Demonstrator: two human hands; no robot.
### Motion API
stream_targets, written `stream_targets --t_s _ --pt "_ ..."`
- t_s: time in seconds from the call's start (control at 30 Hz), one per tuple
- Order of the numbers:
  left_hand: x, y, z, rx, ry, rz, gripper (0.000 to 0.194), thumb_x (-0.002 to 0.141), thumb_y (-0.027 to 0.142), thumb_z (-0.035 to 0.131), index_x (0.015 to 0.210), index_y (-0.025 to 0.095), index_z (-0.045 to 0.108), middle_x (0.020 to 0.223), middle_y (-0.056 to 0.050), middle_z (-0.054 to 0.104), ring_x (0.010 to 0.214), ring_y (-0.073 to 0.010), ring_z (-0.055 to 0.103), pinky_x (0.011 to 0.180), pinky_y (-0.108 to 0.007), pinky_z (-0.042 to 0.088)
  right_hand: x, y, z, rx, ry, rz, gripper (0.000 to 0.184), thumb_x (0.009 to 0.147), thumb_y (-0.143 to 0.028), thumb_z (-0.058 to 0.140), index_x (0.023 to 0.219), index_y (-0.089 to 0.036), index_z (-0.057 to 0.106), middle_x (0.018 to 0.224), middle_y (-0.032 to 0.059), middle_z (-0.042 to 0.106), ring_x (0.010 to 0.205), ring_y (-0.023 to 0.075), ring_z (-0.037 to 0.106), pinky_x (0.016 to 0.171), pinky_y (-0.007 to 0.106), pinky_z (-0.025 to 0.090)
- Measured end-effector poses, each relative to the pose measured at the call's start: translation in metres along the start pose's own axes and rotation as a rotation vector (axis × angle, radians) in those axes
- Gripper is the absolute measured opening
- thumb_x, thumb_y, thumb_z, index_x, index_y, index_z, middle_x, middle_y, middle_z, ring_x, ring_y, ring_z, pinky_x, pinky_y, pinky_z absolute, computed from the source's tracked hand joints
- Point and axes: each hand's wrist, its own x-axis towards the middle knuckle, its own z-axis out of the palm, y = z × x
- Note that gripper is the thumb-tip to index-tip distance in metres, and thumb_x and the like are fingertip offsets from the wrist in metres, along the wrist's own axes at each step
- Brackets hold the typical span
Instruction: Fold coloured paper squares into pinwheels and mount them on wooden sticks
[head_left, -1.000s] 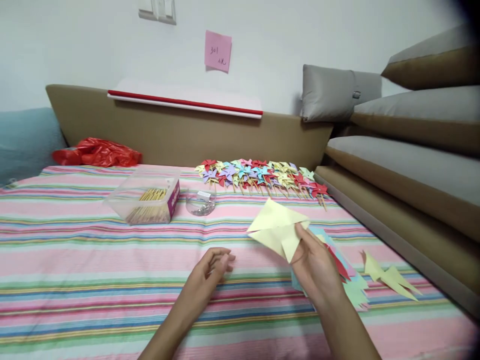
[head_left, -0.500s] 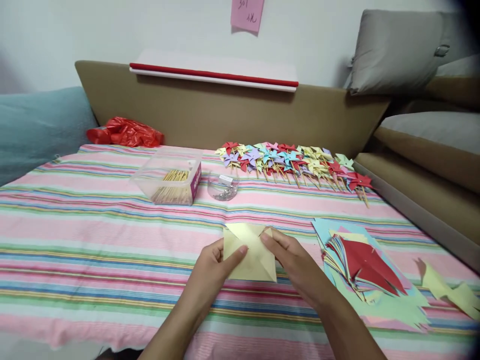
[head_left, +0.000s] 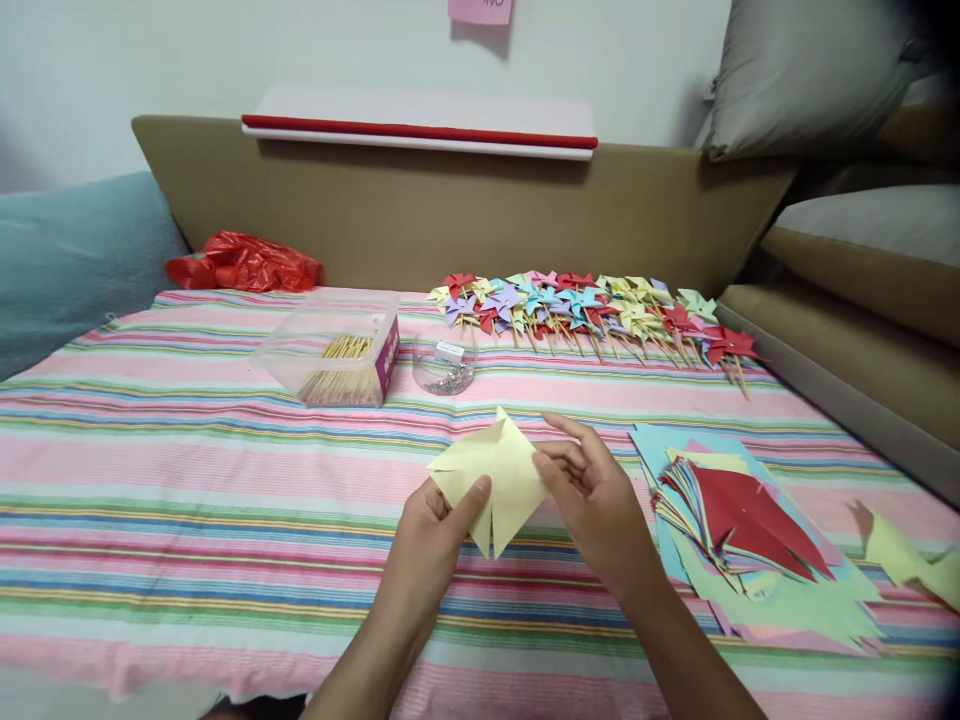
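Holding a cut sheet of yellow paper (head_left: 514, 475) in the left hand (head_left: 431, 545), pressing the thumb onto the upper face near the middle and curling the fingers at the left edge, partly out of sight underneath. Lying just ahead of and between both hands, over the striped cloth (head_left: 187, 560); being roughly square, so showing no clear long axis. Pointing one corner toward the far side, one slit straight toward the near side and another slit off to the left. Coming nearest to the sheet's centre with the left thumb. Meeting only the right edge with the right hand (head_left: 604, 510), stretching the index finger forward past the paper and bending the other fingers loosely, about half open; not showing clearly any firm pinch there. Angling both forearms inward from below, tilting the left hand thumb-side up and facing the right palm inward. Having a pile of coloured paper (head_left: 757, 520) to the right, apart from the right hand, and pinwheels (head_left: 577, 302) farther off at the back.
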Motion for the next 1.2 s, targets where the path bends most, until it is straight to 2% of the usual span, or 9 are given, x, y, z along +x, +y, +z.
stream_targets --t_s 0.07,0.17,0.23,0.3,0.47,0.6,0.9,1.07,1.2 --pt "-0.001 0.001 -0.001 -0.017 0.053 0.024 0.046 0.085 0.043 0.074 0.121 0.015 0.07 0.107 -0.011 0.077 0.086 -0.0223 0.071 0.074 -0.029 0.054 -0.003 -0.002 0.001 -0.166 0.014 -0.194 0.033 0.099 -0.032 0.05 0.132 -0.03 0.054 0.126 0.0079 0.065 0.112 0.024 0.062 0.093 0.043 0.052" --pt "-0.002 0.003 -0.003 -0.078 0.109 0.071 0.045 0.087 0.041 0.072 0.124 0.016 0.069 0.107 -0.01 0.077 0.086 -0.0206 0.07 0.071 -0.027 0.053 -0.006 -0.001 0.002 -0.382 -0.07 -0.443 0.03 0.098 -0.02 0.046 0.12 -0.03 0.062 0.147 0.0079 0.046 0.136 0.0271 0.046 0.106 0.048 0.045" --pt "-0.002 0.005 -0.004 -0.11 0.113 0.096 0.045 0.088 0.04 0.072 0.125 0.015 0.068 0.106 -0.011 0.077 0.087 -0.0207 0.07 0.072 -0.027 0.053 -0.008 0.001 0.005 -0.447 -0.121 -0.494 0.028 0.096 -0.019 0.052 0.118 -0.031 0.064 0.153 0.0077 0.036 0.141 0.0291 0.04 0.107 0.049 0.045" --pt "-0.003 0.007 -0.005 -0.118 0.111 0.11 0.045 0.088 0.039 0.071 0.126 0.015 0.067 0.106 -0.01 0.076 0.088 -0.0206 0.07 0.072 -0.027 0.053 -0.009 0.004 0.008 -0.468 -0.137 -0.507 0.025 0.093 -0.023 0.06 0.116 -0.031 0.066 0.155 0.0079 0.033 0.141 0.0312 0.04 0.107 0.051 0.045" --pt "-0.004 0.005 -0.005 -0.085 0.114 0.112 0.04 0.088 0.04 0.071 0.12 0.015 0.069 0.099 -0.009 0.076 0.078 -0.0164 0.067 0.071 -0.026 0.051 -0.007 0.003 0.012 -0.413 -0.121 -0.476 0.009 0.094 -0.029 0.064 0.096 -0.03 0.072 0.15 0.0059 0.04 0.139 0.0307 0.042 0.109 0.053 0.042" --pt "-0.003 0.001 -0.004 -0.025 0.127 0.132 0.038 0.085 0.042 0.074 0.11 0.014 0.072 0.092 -0.008 0.076 0.075 -0.0152 0.065 0.07 -0.025 0.05 -0.007 -0.001 0.013 -0.319 -0.076 -0.385 0.011 0.095 -0.032 0.062 0.092 -0.03 0.073 0.144 0.0057 0.046 0.137 0.0284 0.045 0.108 0.05 0.042" --pt "-0.007 0.0 0.001 0.056 0.075 0.132 0.041 0.085 0.044 0.074 0.113 0.014 0.07 0.102 -0.01 0.077 0.09 -0.0227 0.071 0.083 -0.033 0.055 -0.006 -0.003 0.02 -0.133 0.043 -0.196 0.012 0.087 -0.037 0.071 0.082 -0.027 0.073 0.13 0.0069 0.056 0.129 0.0268 0.053 0.111 0.046 0.04" --pt "-0.006 -0.003 -0.001 0.097 0.063 0.137 0.036 0.088 0.044 0.07 0.108 0.014 0.068 0.096 -0.008 0.076 0.088 -0.021 0.07 0.078 -0.03 0.054 -0.006 -0.001 0.023 -0.1 0.06 -0.162 0.011 0.086 -0.037 0.072 0.081 -0.026 0.072 0.129 0.0067 0.057 0.129 0.0273 0.052 0.11 0.047 0.04" --pt "-0.007 -0.001 -0.001 0.125 0.097 0.129 0.037 0.085 0.043 0.074 0.104 0.012 0.069 0.088 -0.008 0.077 0.084 -0.0207 0.071 0.072 -0.027 0.053 -0.008 0.0 0.025 -0.109 0.057 -0.153 0.011 0.086 -0.036 0.071 0.081 -0.026 0.07 0.128 0.006 0.057 0.131 0.0273 0.05 0.11 0.047 0.038"
